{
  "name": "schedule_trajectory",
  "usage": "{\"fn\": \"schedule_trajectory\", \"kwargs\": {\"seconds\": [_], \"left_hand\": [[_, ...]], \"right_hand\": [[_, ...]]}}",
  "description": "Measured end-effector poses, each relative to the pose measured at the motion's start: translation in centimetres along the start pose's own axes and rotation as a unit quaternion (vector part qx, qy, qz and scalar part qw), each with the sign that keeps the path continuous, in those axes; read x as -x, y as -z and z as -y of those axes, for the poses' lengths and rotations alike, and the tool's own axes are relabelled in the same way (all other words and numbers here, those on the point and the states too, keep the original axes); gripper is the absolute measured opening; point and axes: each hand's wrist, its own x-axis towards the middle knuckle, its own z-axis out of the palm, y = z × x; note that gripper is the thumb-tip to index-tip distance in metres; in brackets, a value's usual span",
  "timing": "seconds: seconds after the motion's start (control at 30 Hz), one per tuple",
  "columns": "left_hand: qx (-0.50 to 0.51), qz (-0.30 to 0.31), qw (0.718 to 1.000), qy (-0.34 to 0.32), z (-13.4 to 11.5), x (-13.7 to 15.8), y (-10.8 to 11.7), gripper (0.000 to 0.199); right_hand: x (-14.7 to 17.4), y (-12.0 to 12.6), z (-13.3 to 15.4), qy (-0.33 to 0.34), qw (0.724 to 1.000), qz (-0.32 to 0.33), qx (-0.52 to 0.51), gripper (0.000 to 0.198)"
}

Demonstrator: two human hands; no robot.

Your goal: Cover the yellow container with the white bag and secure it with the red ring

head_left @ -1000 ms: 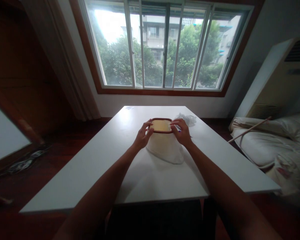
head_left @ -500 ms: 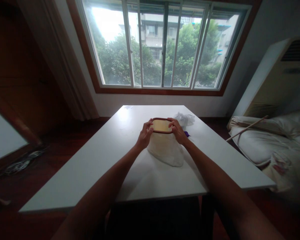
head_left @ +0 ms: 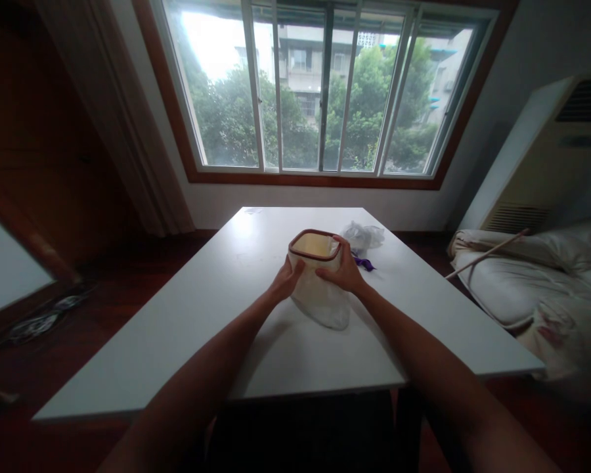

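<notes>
A small waste bin [head_left: 316,246] with a brown rim and pale yellow inside sits at the middle of the white table, its mouth tilted towards me. Thin, whitish, translucent plastic [head_left: 325,307] hangs loosely around its outside, with the lower end spread on the tabletop. My left hand [head_left: 284,280] is closed on the bin's left side, thumb at the front just below the rim. My right hand [head_left: 345,269] grips the right side, fingers up at the rim's corner and thumb across the front plastic. The hands hide parts of both sides.
Behind my right hand lie a crumpled clear plastic bag [head_left: 363,235] and a purple strip [head_left: 364,263]. The white table [head_left: 177,315] runs towards the window. At the right stand a covered sofa [head_left: 507,276] with a stick [head_left: 487,253] on it and a tall air conditioner [head_left: 536,151].
The bin's mouth has turned and shifted slightly left. Both hands have moved from the rim's ends down onto the sides, and more of the purple strip shows.
</notes>
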Motion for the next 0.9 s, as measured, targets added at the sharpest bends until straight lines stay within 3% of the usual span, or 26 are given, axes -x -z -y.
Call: {"fn": "schedule_trajectory", "kwargs": {"seconds": [0.17, 0.3, 0.43, 0.53, 0.67, 0.9], "left_hand": [[-0.097, 0.096, 0.991, 0.014, 1.4, 0.6, 0.6, 0.072], [-0.297, 0.193, 0.934, -0.044, 2.0, 0.8, 1.0, 0.062], [-0.377, 0.246, 0.892, -0.034, 1.7, 0.9, 0.9, 0.057], [-0.400, 0.257, 0.880, -0.019, 1.2, 1.0, 0.9, 0.055], [-0.411, 0.261, 0.873, -0.016, 0.9, 1.0, 0.9, 0.054], [-0.415, 0.265, 0.870, -0.010, 0.8, 1.0, 0.8, 0.055]], "right_hand": [[-0.6, 0.5, -0.2, -0.016, 0.998, -0.053, 0.016, 0.095], [-2.3, 4.1, -1.2, -0.003, 0.985, -0.168, 0.029, 0.090], [-3.2, 9.7, -3.6, 0.015, 0.936, -0.322, 0.145, 0.090], [-2.5, 13.1, -6.1, -0.008, 0.886, -0.376, 0.271, 0.091], [-1.1, 15.0, -8.8, -0.048, 0.852, -0.388, 0.349, 0.090], [-0.2, 15.0, -11.7, -0.101, 0.849, -0.342, 0.390, 0.090]]}}
